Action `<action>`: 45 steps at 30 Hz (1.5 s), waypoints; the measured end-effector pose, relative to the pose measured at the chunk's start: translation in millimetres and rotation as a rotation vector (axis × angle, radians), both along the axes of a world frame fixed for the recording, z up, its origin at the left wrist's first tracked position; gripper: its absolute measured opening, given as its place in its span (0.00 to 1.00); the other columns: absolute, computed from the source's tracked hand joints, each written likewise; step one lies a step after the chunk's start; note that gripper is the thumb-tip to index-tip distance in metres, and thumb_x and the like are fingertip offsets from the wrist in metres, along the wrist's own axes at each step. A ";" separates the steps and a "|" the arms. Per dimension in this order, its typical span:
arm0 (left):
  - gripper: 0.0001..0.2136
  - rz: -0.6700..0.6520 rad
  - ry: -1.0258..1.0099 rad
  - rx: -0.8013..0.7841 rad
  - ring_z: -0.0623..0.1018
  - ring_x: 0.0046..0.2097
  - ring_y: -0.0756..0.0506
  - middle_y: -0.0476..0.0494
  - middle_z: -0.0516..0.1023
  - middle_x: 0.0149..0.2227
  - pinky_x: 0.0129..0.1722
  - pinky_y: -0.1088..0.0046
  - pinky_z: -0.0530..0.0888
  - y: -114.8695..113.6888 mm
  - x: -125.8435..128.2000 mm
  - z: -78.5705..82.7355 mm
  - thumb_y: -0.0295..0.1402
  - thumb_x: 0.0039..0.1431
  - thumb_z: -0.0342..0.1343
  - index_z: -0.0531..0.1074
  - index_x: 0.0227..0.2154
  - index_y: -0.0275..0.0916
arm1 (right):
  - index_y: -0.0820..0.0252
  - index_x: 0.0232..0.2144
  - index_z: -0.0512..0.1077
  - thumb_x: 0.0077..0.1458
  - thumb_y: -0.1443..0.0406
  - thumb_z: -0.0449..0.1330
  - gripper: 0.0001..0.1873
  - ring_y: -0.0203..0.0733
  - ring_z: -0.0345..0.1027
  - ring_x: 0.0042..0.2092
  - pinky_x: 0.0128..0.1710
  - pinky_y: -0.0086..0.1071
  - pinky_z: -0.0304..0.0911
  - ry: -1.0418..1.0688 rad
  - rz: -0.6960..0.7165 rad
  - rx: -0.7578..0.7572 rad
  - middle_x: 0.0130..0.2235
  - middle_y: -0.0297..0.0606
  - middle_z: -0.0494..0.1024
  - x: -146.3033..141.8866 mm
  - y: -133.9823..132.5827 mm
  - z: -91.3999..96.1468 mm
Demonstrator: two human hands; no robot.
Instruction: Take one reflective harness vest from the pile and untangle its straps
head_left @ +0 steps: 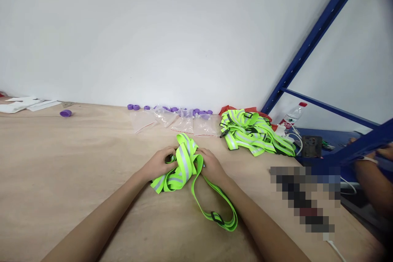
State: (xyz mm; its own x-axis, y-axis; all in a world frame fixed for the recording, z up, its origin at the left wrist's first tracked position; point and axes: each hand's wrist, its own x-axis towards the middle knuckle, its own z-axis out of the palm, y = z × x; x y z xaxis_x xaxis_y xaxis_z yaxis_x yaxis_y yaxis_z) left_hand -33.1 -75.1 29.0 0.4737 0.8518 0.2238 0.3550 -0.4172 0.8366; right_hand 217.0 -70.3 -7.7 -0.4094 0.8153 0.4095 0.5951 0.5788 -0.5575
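Head view: a neon-yellow-green woven strap with a silver-grey reflective stripe (184, 163) lies bunched in flat, springy folds between the two hands, the left hand (159, 164) pinching its left side, the right hand (212, 167) grasping its right. From the grip, one loose loop with a black rectangular slider buckle (217, 218) curves toward the wearer. Beyond the grip lie thin, glossy clear plastic bags (184, 125) and small purple round pieces (175, 109) along the white wall (159, 37); right of them, a tangled pile of matching straps (250, 133). Left of the grip, smooth pale wooden tabletop (76, 188) gives wide room; rightward, its edge slants near a blue metal frame (316, 37)
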 end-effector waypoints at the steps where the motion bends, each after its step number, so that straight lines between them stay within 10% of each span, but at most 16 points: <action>1: 0.05 -0.002 0.005 0.001 0.74 0.58 0.37 0.43 0.74 0.59 0.56 0.61 0.73 -0.2 0.5 0.3 0.33 0.57 0.57 0.77 0.35 0.41 | 0.53 0.44 0.76 0.53 0.73 0.59 0.17 0.48 0.70 0.49 0.49 0.40 0.65 0.007 -0.019 -0.006 0.48 0.41 0.77 0.6 -0.7 1.9; 9: 0.18 0.142 0.075 0.067 0.75 0.57 0.38 0.40 0.77 0.56 0.59 0.58 0.70 5.4 -2.6 -9.7 0.38 0.63 0.53 0.73 0.54 0.43 | 0.55 0.37 0.73 0.53 0.69 0.56 0.09 0.46 0.71 0.42 0.42 0.36 0.65 0.222 -0.188 0.032 0.39 0.37 0.78 14.1 -0.4 18.8; 22: 0.18 0.230 0.103 0.127 0.77 0.54 0.38 0.39 0.78 0.53 0.56 0.57 0.72 5.6 -2.3 -11.3 0.36 0.62 0.51 0.74 0.52 0.41 | 0.55 0.28 0.67 0.50 0.69 0.53 0.05 0.48 0.68 0.47 0.39 0.37 0.66 0.442 -0.448 0.135 0.44 0.43 0.73 39.7 6.3 25.0; 31: 0.19 0.233 0.113 0.117 0.76 0.55 0.37 0.39 0.77 0.54 0.57 0.57 0.72 4.4 -1.4 -10.8 0.36 0.62 0.51 0.74 0.53 0.40 | 0.55 0.30 0.75 0.57 0.64 0.58 0.06 0.53 0.71 0.53 0.54 0.49 0.65 0.160 -0.145 0.097 0.50 0.45 0.77 44.5 8.3 20.8; 45: 0.22 0.164 0.128 0.111 0.75 0.58 0.36 0.40 0.76 0.58 0.60 0.56 0.70 4.7 -4.2 -13.3 0.35 0.58 0.57 0.72 0.56 0.43 | 0.52 0.43 0.81 0.59 0.64 0.61 0.12 0.51 0.73 0.46 0.45 0.40 0.63 -0.333 -0.227 0.049 0.45 0.43 0.82 36.7 13.4 10.7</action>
State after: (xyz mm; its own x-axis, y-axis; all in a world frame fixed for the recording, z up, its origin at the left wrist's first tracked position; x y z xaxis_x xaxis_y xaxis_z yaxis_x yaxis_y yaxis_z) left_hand -37.2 -70.3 15.7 0.3616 0.8932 0.2671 0.5255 -0.4320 0.7330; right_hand 253.7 -56.9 3.1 -0.3383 0.8829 0.3256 0.8543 0.4332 -0.2872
